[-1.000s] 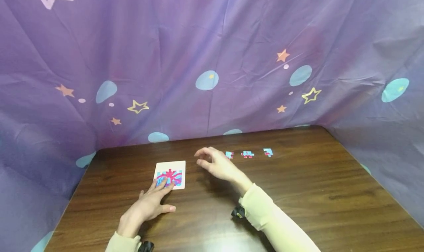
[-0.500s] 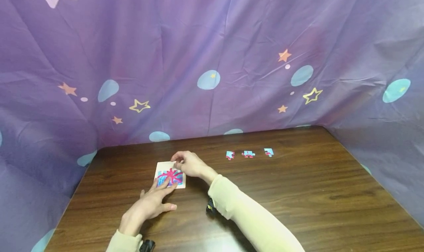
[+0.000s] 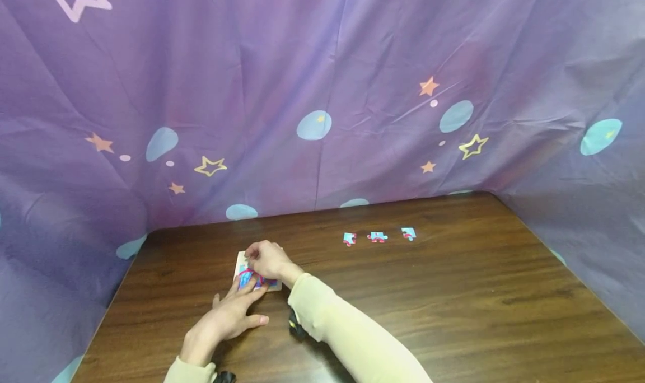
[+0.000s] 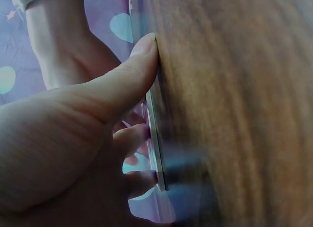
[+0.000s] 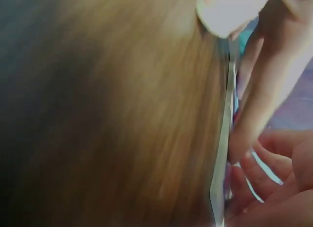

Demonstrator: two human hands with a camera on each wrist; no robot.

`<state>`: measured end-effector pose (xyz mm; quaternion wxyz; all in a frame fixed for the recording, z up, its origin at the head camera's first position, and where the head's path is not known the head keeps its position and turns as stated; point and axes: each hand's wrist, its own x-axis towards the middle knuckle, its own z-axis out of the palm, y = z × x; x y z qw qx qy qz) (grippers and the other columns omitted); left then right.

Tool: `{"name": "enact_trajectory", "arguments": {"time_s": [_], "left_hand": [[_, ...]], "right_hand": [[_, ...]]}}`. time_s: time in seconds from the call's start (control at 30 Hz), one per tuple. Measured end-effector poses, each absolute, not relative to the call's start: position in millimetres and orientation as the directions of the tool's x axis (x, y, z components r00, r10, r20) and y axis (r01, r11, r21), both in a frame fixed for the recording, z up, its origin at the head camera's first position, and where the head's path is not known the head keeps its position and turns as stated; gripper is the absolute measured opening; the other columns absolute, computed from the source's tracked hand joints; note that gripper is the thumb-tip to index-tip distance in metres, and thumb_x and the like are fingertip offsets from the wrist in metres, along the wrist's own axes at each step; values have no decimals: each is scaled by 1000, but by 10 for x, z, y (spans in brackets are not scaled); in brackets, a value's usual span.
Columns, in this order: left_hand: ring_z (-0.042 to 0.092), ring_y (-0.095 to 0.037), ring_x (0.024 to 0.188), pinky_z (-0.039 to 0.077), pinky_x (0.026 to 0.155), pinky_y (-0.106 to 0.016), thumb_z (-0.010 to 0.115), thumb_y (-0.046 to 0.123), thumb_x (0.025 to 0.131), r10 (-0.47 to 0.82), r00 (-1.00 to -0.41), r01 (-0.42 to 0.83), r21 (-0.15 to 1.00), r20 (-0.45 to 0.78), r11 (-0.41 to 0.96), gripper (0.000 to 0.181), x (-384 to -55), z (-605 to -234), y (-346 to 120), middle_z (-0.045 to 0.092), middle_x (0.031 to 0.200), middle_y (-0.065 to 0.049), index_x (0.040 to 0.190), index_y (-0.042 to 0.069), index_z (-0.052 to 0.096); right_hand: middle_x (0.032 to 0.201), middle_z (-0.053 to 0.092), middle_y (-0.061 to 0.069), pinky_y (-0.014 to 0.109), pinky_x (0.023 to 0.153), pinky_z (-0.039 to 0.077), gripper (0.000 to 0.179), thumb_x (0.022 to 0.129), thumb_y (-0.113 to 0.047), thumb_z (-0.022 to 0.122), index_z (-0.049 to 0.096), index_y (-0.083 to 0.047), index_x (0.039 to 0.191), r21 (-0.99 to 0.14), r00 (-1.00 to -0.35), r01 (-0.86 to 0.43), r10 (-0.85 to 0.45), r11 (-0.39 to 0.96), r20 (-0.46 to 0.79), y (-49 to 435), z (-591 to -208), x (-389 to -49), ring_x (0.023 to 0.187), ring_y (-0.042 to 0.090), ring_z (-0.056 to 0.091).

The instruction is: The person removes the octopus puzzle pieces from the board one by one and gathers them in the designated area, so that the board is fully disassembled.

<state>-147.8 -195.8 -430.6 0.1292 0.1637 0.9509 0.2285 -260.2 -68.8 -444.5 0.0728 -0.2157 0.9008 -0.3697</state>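
Observation:
A small white-bordered puzzle board (image 3: 239, 264) with a pink and blue picture lies at the left of the table. Spread over its lower part, the fairly straight fingers of my left hand (image 3: 221, 322) press on it, thumb out to the side. My right hand (image 3: 269, 261) covers the board's upper right, with thumb and index finger bent together near the top left of the picture; I cannot tell whether a piece is between them. In the left wrist view the board's thin edge (image 4: 155, 139) runs beside the left fingertips. In the right wrist view the edge (image 5: 222, 153) meets both hands' fingers.
Three loose jigsaw pieces lie in a row farther back to the right: a left piece (image 3: 349, 238), a middle piece (image 3: 377, 237) and a right piece (image 3: 409, 233). The dark wooden table (image 3: 428, 299) ends against a purple patterned cloth (image 3: 383, 164).
My right hand has moved left from beside the loose pieces to over the puzzle board, its fingers now bent closer together. The left hand and the loose pieces stay put.

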Motion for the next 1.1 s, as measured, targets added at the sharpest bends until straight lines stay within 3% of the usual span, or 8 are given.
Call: {"name": "enact_trajectory", "arguments": {"time_s": [0.27, 0.5, 0.77, 0.9, 1.1], "left_hand": [[9, -50, 143, 7, 91, -86, 73, 36, 84, 379, -909, 249, 505, -173, 827, 73, -1472, -4310, -1959, 26, 157, -20, 145, 6, 46], [9, -48, 143, 4, 92, -85, 73, 34, 84, 378, -906, 236, 515, -190, 824, 72, -1461, -4331, -1966, 25, 157, -19, 145, 6, 47], [10, -48, 143, 7, 93, -85, 73, 36, 84, 367, -912, 233, 502, -185, 833, 72, -1469, -4304, -1982, 25, 158, -18, 145, 6, 47], [9, -48, 143, 7, 93, -85, 73, 36, 84, 354, -915, 222, 495, -191, 840, 73, -1469, -4300, -1987, 26, 157, -18, 145, 7, 46], [12, -51, 142, 8, 93, -85, 73, 36, 85, 362, -913, 230, 498, -186, 836, 72, -1465, -4330, -1966, 26, 157, -17, 146, 8, 46]], "right_hand": [[95, 60, -4, 33, 87, 45, 33, 80, -24, 80, 72, -22, 112, -532, -884, -352, -461, 770, -83, -786, -4431, -2590, 102, 19, 53], [94, 55, -5, 31, 81, 43, 23, 81, -25, 79, 72, -25, 103, -522, -899, -312, -425, 794, -109, -828, -4449, -2546, 94, 15, 48], [84, 61, -11, 31, 81, 40, 13, 78, -18, 80, 69, -23, 84, -626, -911, -318, -412, 712, -7, -822, -4490, -2515, 88, 14, 48], [72, 57, -12, 27, 74, 40, 9, 81, -16, 77, 69, -20, 83, -738, -927, -266, -374, 621, 19, -823, -4518, -2511, 77, 9, 48], [73, 60, -9, 24, 67, 46, 12, 80, -10, 77, 70, -16, 87, -836, -953, -184, -303, 516, 23, -796, -4510, -2525, 68, 7, 55]]}}
